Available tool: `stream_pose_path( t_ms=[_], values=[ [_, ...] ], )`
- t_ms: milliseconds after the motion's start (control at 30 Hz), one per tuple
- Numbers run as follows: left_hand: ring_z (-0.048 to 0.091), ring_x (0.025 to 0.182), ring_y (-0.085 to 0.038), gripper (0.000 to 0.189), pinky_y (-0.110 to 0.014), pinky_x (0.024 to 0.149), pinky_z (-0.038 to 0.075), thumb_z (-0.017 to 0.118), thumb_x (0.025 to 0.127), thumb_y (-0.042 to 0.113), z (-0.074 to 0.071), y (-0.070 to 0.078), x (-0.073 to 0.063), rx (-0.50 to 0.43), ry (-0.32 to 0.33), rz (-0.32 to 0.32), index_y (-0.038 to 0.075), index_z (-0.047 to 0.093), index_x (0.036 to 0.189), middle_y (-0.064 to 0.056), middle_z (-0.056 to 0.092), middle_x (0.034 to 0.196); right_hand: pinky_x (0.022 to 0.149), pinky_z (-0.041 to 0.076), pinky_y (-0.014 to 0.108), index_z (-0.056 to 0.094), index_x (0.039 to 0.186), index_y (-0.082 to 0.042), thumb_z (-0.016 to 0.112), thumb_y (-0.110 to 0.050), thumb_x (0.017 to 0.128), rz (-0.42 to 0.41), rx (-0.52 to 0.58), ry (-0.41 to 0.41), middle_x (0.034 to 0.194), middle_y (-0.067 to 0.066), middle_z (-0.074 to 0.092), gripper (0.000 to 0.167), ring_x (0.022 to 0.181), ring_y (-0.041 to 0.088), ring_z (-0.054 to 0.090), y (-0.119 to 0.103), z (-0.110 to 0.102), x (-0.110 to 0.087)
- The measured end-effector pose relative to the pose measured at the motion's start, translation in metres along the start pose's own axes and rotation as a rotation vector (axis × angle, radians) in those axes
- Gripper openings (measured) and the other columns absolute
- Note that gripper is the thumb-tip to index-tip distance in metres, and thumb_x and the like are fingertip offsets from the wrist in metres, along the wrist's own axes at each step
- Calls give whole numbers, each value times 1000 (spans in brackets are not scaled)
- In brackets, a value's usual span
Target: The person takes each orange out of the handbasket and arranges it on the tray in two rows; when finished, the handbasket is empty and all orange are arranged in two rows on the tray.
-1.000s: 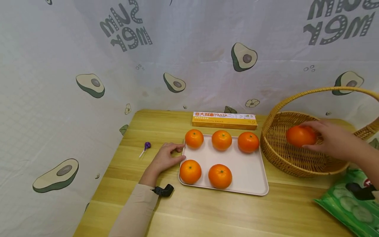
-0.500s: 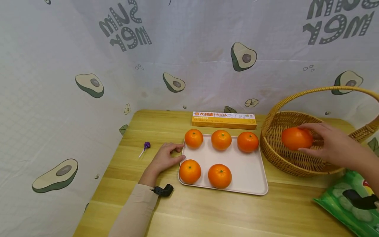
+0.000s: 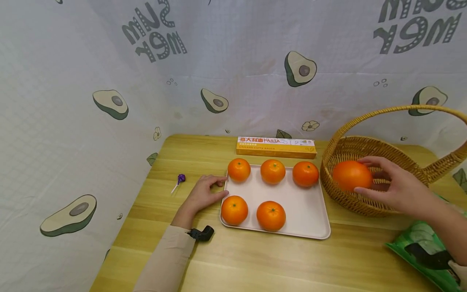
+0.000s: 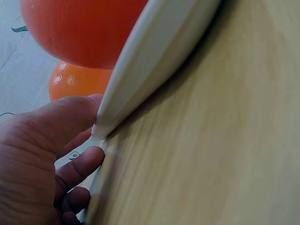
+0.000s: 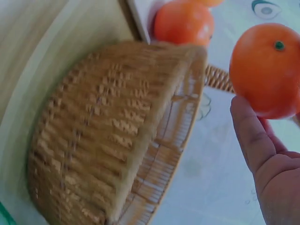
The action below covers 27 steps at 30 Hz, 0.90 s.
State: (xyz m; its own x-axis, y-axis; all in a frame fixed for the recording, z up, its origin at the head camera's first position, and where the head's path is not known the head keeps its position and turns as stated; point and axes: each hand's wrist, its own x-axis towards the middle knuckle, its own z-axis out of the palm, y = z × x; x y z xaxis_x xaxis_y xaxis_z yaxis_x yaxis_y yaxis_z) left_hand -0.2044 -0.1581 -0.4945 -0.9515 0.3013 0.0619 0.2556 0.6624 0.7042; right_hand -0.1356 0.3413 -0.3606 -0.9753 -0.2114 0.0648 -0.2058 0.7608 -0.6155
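My right hand [image 3: 405, 190] holds an orange [image 3: 352, 175] between thumb and fingers, over the left part of a wicker basket [image 3: 337, 198]. In the right wrist view that orange [image 5: 267, 70] shows its green stem end, above the basket's rim. A pale rectangular tray [image 3: 300, 211] lies left of the basket with several oranges on it, three along the back and two in front; its front right corner is bare. At the tray's left edge rests my left hand [image 3: 204, 196], its thumb and forefinger touching the rim. The left wrist view shows the thumb [image 4: 70, 117] against the tray's side.
Behind the tray lies a pasta box [image 3: 276, 148]. A purple lollipop [image 3: 180, 180] is left of the left hand. A green bag [image 3: 405, 243] lies at the right front, partly under the right forearm. The basket's tall handle [image 3: 386, 109] arches over it. A printed curtain [image 3: 255, 113] hangs behind.
My right hand has carried the orange leftward and slightly nearer, from the middle of the basket towards its left rim. My left hand and the tray have stayed put.
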Motion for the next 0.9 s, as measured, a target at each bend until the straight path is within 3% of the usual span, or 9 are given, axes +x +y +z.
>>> stream_pose_path(
  t_ms=[100, 267, 333, 533, 700, 900],
  values=[
    [51, 101, -14, 44, -35, 91, 42, 81, 87, 36, 0, 0, 1, -2, -3, 2, 26, 71, 129, 9, 67, 104, 67, 51, 10, 42, 144, -6, 85, -15, 84, -12, 12, 12, 134, 19, 50, 74, 95, -28, 41, -4, 6, -3],
    [51, 101, -14, 44, -35, 91, 43, 81, 87, 36, 0, 0, 1, -3, -6, -1, 25, 71, 128, 9, 66, 104, 70, 51, 11, 46, 143, -10, 85, -16, 84, -30, 27, 29, 127, -12, 50, 71, 98, -24, 45, -10, 18, -7],
    [51, 101, -14, 44, -35, 90, 43, 81, 87, 36, 0, 0, 1, -3, -7, -4, 25, 71, 128, 9, 66, 104, 71, 52, 13, 48, 143, -12, 85, -16, 84, -36, 38, 28, 126, -16, 49, 70, 98, -23, 47, -13, 23, -8],
    [50, 101, -14, 44, -35, 91, 42, 81, 87, 36, 0, 1, 1, 0, -7, 0, 25, 71, 129, 9, 66, 103, 70, 55, 17, 48, 144, -11, 85, -15, 84, -40, 91, 19, 133, 10, 52, 70, 98, -21, 51, -23, 38, -10],
    [51, 101, -15, 44, -35, 91, 42, 81, 87, 35, 0, 0, 1, 5, -6, 5, 24, 71, 129, 9, 66, 103, 72, 57, 16, 48, 145, -11, 83, -10, 85, -67, 144, 26, 137, 12, 45, 70, 99, -15, 55, -31, 47, -11],
    [51, 101, -14, 44, -35, 92, 42, 81, 87, 35, 0, 0, 1, 5, -1, 6, 25, 72, 128, 10, 66, 102, 73, 54, 12, 48, 146, -14, 84, -14, 85, -59, 116, 35, 139, 14, 45, 70, 100, -13, 52, -41, 55, -13]
  ],
)
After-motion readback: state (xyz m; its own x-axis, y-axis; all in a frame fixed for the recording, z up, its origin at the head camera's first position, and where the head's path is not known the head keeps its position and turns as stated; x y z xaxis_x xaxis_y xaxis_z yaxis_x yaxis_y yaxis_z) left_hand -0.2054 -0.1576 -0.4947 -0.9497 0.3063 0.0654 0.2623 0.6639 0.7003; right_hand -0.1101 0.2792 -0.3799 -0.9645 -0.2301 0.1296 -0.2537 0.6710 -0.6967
